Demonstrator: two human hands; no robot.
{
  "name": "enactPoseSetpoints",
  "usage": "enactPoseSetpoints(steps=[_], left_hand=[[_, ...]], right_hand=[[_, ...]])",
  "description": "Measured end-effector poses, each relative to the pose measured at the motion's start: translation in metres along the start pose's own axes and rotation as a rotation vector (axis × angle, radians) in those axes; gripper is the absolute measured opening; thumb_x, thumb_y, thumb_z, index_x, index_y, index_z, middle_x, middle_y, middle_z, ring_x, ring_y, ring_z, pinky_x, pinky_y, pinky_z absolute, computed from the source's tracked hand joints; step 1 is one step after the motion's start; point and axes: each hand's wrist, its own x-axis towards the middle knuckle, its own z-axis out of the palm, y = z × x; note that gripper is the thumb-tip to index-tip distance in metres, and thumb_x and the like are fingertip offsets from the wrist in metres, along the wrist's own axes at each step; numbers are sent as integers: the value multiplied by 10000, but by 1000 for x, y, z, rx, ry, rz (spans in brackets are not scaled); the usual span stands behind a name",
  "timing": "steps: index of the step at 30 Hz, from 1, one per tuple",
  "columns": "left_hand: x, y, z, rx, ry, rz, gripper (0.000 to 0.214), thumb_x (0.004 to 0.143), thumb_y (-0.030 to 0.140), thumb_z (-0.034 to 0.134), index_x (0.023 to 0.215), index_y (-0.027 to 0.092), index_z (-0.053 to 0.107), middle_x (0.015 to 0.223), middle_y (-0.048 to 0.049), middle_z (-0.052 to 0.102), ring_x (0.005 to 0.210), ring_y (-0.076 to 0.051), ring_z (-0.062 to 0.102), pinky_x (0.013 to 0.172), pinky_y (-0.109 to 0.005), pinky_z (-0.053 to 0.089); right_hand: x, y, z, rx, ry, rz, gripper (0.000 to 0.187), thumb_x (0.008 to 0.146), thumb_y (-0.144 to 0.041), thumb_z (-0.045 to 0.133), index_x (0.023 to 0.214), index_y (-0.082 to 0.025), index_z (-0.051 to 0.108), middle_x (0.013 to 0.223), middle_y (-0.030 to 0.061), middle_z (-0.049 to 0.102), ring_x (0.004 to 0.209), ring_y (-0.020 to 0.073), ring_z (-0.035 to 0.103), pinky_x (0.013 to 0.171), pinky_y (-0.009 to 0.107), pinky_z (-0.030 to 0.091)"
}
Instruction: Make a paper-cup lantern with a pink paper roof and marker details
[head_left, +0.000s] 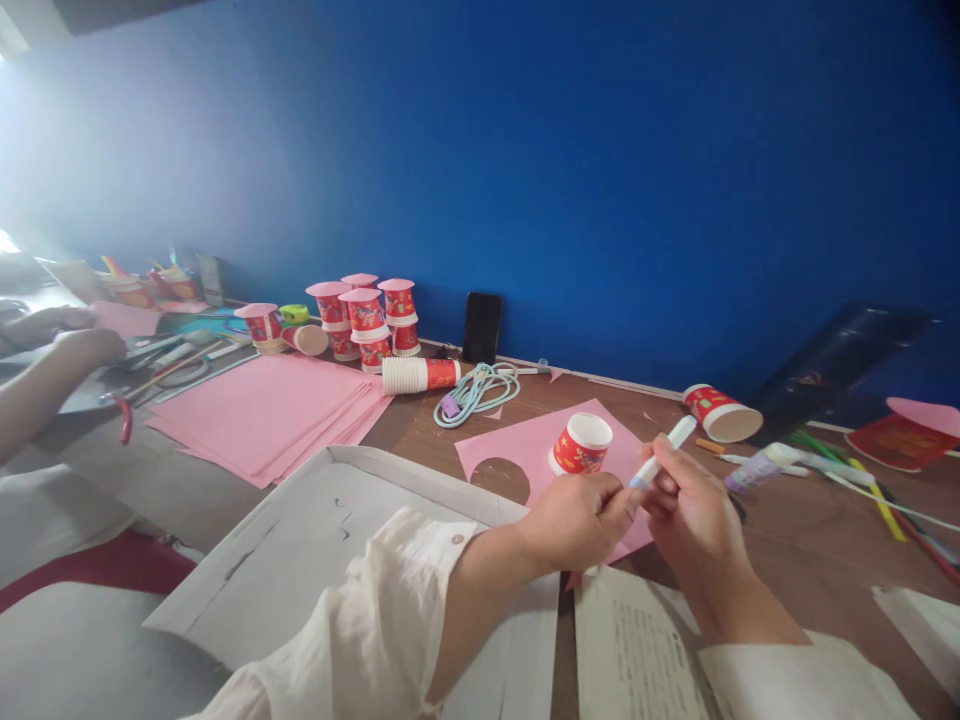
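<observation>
A white marker pen with a light-blue band is held between both hands, slanting up to the right. My left hand is closed on its lower, bluish end. Higher up the barrel, the fingers of my right hand wrap round it. Just behind my left hand, a red paper cup with a white rim stands upside down on a pink paper sheet. That sheet has a round piece cut out of its left part, and the brown table shows through. My hands hide part of its near side.
White shallow box lid at front left; open notebook at front. Pink paper stack, stacked cups, coiled cable and phone lie beyond. A glue stick is right. Another person's hand is left.
</observation>
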Motion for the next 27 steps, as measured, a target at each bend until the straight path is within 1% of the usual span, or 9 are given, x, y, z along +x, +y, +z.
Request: enactPoseSetpoints(steps=[4, 8, 10, 13, 15, 17, 21, 25, 27], left_hand=[[-6, 2, 4, 11, -3, 36, 366, 910, 386, 395, 591, 208, 412, 537, 15, 508, 529, -112, 449, 532, -245, 327], [-20, 3, 13, 116, -37, 142, 387, 882, 423, 465, 561, 208, 437, 523, 18, 487, 520, -112, 432, 527, -246, 316], [-19, -1, 11, 69, 21, 170, 383, 894, 447, 455, 596, 206, 469, 570, 12, 523, 538, -107, 454, 540, -239, 332], [-1, -15, -9, -117, 389, 59, 374, 914, 504, 408, 721, 205, 523, 582, 20, 529, 550, -106, 483, 552, -225, 365], [15, -28, -28, -225, 652, -70, 399, 915, 532, 390, 743, 196, 518, 571, 26, 526, 518, -97, 471, 532, -218, 369], [29, -41, -45, -368, 730, -238, 389, 918, 515, 382, 809, 177, 543, 565, 23, 553, 449, -86, 443, 475, -213, 350], [36, -54, -53, -481, 595, -376, 302, 922, 325, 381, 1111, 133, 516, 760, -43, 692, 420, -84, 469, 427, -214, 359], [29, -52, -39, -124, 473, -147, 399, 830, 138, 448, 1215, 164, 553, 1038, -84, 697, 773, -142, 646, 718, -274, 517], [26, -50, -32, 70, 418, -12, 406, 789, 80, 455, 1144, 169, 632, 1131, -98, 666, 1032, -182, 618, 929, -309, 475]], right_hand=[[12, -10, -9, 78, 61, 142, 376, 656, -508, 752, 659, -189, 553, 484, -95, 272, 384, 34, 211, 324, 200, 163], [32, -28, -35, 309, 208, 57, 349, 770, -438, 695, 639, -213, 463, 452, -101, 253, 371, 31, 193, 334, 181, 203], [36, -29, -39, 362, 151, 48, 301, 786, -386, 697, 669, -205, 486, 447, -108, 245, 367, 22, 168, 340, 169, 201], [32, -16, -30, 287, 65, 32, 275, 773, -434, 701, 790, -194, 566, 434, -122, 256, 358, 23, 170, 338, 163, 188], [28, -5, -22, 192, 31, -11, 298, 758, -441, 711, 895, -201, 600, 482, -103, 420, 357, 22, 241, 351, 165, 225], [25, 5, -18, 69, 52, -91, 341, 744, -440, 721, 965, -206, 610, 670, -34, 631, 378, 28, 355, 376, 182, 307], [18, 12, -16, -176, 59, -208, 414, 790, -483, 664, 1102, -217, 606, 968, 66, 713, 572, 112, 600, 495, 251, 482], [14, 16, -13, -329, -35, -367, 463, 766, -464, 699, 1143, -233, 564, 1163, 97, 667, 942, 207, 674, 773, 372, 552], [15, 21, -10, -391, -84, -419, 544, 702, -422, 766, 1164, -245, 540, 1206, 95, 638, 1085, 229, 629, 918, 414, 500]])
